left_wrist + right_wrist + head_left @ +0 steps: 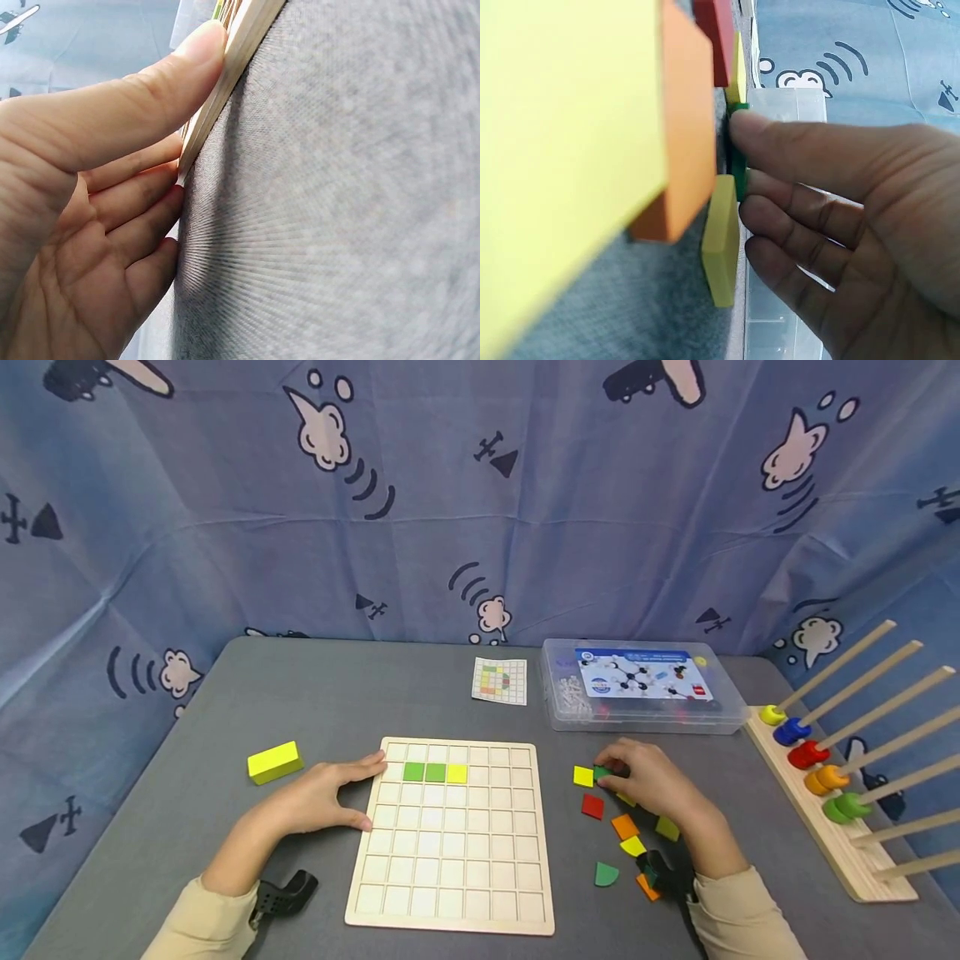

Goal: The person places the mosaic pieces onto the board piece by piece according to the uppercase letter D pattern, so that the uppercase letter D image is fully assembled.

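Note:
The wooden grid board (pixel 450 893) lies flat, with two green squares (pixel 413 772) and a yellow square (pixel 457 773) side by side in its second row. My left hand (pixel 322 795) touches the board's left edge, thumb and fingers spread; the left wrist view shows the thumb (pixel 196 52) on that edge. To the right of the board, my right hand (pixel 648 779) has thumb and fingers at a green piece (pixel 740 154), pinching it among loose pieces. Beside it lie a yellow square (pixel 583 776) and a red square (pixel 592 807).
Orange pieces (pixel 624 827) and a green quarter-round (pixel 606 874) lie right of the board. A yellow block (pixel 275 763) sits at left. Behind are a small pattern card (pixel 499 682) and a clear plastic box (pixel 645 714). A wooden peg stand (pixel 862 868) stands far right.

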{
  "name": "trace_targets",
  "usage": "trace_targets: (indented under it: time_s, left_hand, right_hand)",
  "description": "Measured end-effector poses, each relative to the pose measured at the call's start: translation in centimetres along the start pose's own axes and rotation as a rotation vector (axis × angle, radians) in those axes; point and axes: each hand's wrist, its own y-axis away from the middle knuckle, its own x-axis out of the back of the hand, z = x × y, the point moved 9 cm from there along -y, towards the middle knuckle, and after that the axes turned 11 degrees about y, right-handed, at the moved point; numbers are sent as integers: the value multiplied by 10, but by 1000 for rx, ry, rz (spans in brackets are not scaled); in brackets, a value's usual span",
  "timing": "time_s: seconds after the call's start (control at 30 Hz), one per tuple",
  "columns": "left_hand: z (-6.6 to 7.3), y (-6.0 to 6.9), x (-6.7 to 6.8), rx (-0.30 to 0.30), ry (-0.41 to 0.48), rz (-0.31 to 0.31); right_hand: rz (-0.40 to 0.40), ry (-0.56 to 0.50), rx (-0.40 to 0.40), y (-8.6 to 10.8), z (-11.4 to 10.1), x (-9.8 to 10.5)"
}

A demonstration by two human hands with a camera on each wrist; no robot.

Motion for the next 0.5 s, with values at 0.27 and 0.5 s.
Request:
trace_targets:
  time_s: [0.27, 0.5]
  left_hand:
    - [-2, -1, 1, 8, -6, -1]
    - [-1, -1, -1, 0, -7, -10]
  right_hand:
    - [40, 5, 9, -1, 1, 4]
    - [40, -74, -52, 1, 10, 6]
